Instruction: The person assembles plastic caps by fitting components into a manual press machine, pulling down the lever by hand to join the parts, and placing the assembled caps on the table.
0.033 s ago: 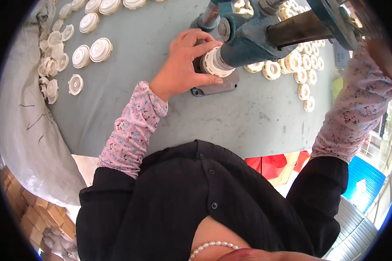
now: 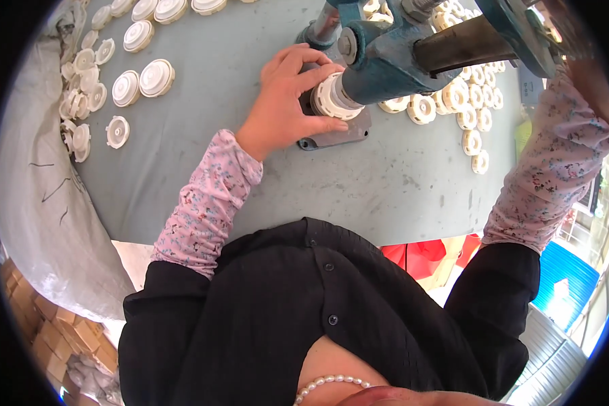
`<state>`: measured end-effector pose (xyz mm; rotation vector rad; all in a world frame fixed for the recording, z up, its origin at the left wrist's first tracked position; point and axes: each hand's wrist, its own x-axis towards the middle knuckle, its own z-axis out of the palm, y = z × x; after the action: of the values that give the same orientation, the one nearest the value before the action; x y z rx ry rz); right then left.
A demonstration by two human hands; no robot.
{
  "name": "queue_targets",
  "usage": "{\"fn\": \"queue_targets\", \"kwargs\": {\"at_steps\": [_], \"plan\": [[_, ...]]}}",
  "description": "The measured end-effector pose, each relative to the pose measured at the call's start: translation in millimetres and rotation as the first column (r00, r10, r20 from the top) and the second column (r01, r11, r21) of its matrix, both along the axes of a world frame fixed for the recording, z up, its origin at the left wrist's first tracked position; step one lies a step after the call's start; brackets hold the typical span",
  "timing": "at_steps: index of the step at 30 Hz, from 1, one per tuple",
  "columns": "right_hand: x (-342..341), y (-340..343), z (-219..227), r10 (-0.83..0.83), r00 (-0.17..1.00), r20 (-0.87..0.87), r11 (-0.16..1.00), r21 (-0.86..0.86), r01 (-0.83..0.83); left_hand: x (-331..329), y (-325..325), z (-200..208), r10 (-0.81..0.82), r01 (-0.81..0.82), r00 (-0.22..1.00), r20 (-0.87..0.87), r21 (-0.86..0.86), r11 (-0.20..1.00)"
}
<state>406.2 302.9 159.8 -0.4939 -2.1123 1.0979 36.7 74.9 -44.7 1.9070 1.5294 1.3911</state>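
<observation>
Wears a black shirt (image 2: 271,298) and pink flowered sleeves (image 2: 206,203), perhaps as guards against dirt. Clasps a cream cap (image 2: 335,101), at twelve o'clock, in the left hand (image 2: 287,98), with the thumb (image 2: 326,124) on the near rim and the fingers (image 2: 308,58) toward the far one, probably to steady it squarely under the press (image 2: 389,64). Rests it over a metal base (image 2: 345,136), seemingly for firm backing. Reaches toward two o'clock with the right hand (image 2: 593,88), blurred at the edge of view; cannot tell whether loose or closed on anything. Works at a grey counter (image 2: 386,183), smudged and scuffed. Has cream rings (image 2: 422,109) grouped at two o'clock and round lids (image 2: 157,78) spaced out at ten, with thin discs (image 2: 97,97) bunched further left; likely sorted by kind. See, beyond the counter, a whitish sack (image 2: 54,216) at nine o'clock, something red (image 2: 418,257) at four, a blue ribbed panel (image 2: 567,274) between three and four, brown boxes (image 2: 74,329) at eight.
</observation>
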Motion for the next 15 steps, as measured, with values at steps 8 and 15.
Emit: {"fn": "queue_targets", "kwargs": {"at_steps": [8,15], "plan": [[-11,20,16,0.194,0.973,0.122,0.981,0.006,-0.196,49,-21,0,0.360,-0.367,0.928,0.096,0.065,0.928],[-37,14,26,0.360,0.908,0.215,0.930,-0.014,-0.366,65,-23,-5,0.478,-0.480,0.875,0.082,0.016,0.877]]}}
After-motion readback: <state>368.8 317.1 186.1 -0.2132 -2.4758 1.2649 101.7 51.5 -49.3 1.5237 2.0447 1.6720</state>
